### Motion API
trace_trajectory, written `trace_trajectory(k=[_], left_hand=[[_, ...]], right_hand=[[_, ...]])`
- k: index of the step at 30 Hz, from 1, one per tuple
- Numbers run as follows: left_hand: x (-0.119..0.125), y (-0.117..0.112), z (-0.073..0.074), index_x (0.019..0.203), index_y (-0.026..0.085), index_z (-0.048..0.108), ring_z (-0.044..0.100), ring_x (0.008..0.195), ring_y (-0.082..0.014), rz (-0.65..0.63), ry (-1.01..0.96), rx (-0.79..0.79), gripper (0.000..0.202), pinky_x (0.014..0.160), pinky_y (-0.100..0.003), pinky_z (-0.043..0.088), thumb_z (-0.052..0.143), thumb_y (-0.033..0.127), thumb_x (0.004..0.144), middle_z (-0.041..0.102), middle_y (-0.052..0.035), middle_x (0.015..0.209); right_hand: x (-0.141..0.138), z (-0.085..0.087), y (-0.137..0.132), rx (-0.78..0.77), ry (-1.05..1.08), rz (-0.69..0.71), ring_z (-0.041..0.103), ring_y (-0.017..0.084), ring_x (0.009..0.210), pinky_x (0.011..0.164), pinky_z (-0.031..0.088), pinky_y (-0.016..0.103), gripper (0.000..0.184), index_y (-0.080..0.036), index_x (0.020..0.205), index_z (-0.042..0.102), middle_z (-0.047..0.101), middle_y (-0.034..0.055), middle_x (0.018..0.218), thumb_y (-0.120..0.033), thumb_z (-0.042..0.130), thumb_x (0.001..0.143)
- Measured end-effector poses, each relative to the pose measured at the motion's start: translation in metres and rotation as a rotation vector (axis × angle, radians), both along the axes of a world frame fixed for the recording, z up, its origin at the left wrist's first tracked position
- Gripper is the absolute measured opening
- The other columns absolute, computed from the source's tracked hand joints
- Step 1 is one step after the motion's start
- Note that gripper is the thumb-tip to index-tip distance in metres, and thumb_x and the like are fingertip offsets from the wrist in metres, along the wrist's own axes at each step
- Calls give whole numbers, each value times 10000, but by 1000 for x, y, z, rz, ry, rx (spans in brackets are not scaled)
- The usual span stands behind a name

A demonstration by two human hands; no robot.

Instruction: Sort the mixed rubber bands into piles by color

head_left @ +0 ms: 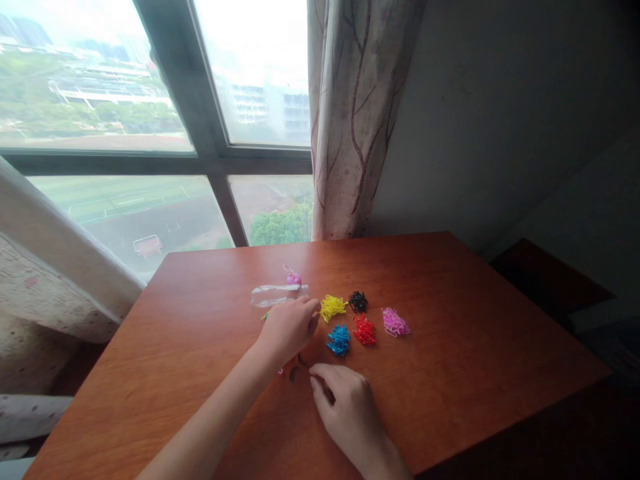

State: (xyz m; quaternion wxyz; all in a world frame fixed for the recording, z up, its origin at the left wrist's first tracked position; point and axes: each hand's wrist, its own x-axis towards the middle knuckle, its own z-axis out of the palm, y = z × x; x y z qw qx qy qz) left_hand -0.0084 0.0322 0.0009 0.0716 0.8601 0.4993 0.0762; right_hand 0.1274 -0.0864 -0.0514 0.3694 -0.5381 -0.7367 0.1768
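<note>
My left hand (pixel 290 325) reaches over the table with its fingers curled together, beside a pile of small yellow loop-like pieces (pixel 333 307). What it holds, if anything, is hidden. Nearer to me, my right hand (pixel 346 405) has thumb and forefinger pinched just above the tabletop; nothing clear shows between them. Two small dark curved pieces (pixel 293 375) lie left of its fingertips. Around the yellow pile are similar piles in black (pixel 358 301), blue (pixel 339 340), red (pixel 365 330) and pink (pixel 396 322). A few coloured bits lie partly hidden by my left hand.
A clear plastic container or bag (pixel 273 295) lies behind my left hand, and a small pink-purple object (pixel 294 279) sits behind it. The brown wooden table (pixel 450 360) ends before a window (pixel 210 160), a curtain (pixel 350 120) and a wall.
</note>
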Motion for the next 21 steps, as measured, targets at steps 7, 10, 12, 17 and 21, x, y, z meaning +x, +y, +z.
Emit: trace_trajectory(k=[7, 10, 12, 17, 21], left_hand=[[-32, -29, 12, 900, 227, 657, 662, 723, -173, 44, -28, -10, 181, 584, -228, 400, 476, 219, 905, 707, -35, 875], [-49, -43, 8, 932, 249, 656, 657, 688, -154, 65, -102, -33, 182, 573, -223, 388, 484, 203, 892, 713, -9, 896], [-60, -54, 2, 920, 254, 652, 659, 703, -152, 95, -135, -48, 176, 595, -225, 401, 479, 225, 905, 710, 1, 890], [-78, -77, -15, 931, 264, 654, 646, 697, -142, 167, -202, -79, 197, 630, -225, 426, 459, 292, 942, 684, 21, 808], [-84, -91, -29, 970, 269, 658, 645, 690, -134, 162, -259, -129, 196, 635, -217, 445, 465, 284, 942, 686, 25, 818]], right_hand=[[0, 2, -1, -34, 13, 7, 660, 162, 713, 671, 437, 232, 225, -231, 926, 682, 706, 11, 785, -130, 484, 889], [-1, 1, -1, -46, -28, 1, 665, 165, 732, 681, 430, 230, 216, -234, 944, 675, 709, 11, 797, -130, 494, 888], [-2, 0, 0, -59, -66, -5, 663, 165, 729, 675, 421, 230, 208, -238, 951, 668, 709, 7, 802, -130, 502, 887], [-4, -2, 1, -75, -112, -13, 666, 172, 750, 673, 400, 242, 204, -247, 972, 659, 711, -3, 826, -133, 508, 896], [-5, 0, 1, -83, -144, -20, 656, 170, 715, 646, 381, 249, 192, -250, 954, 654, 700, -13, 792, -130, 517, 895]])
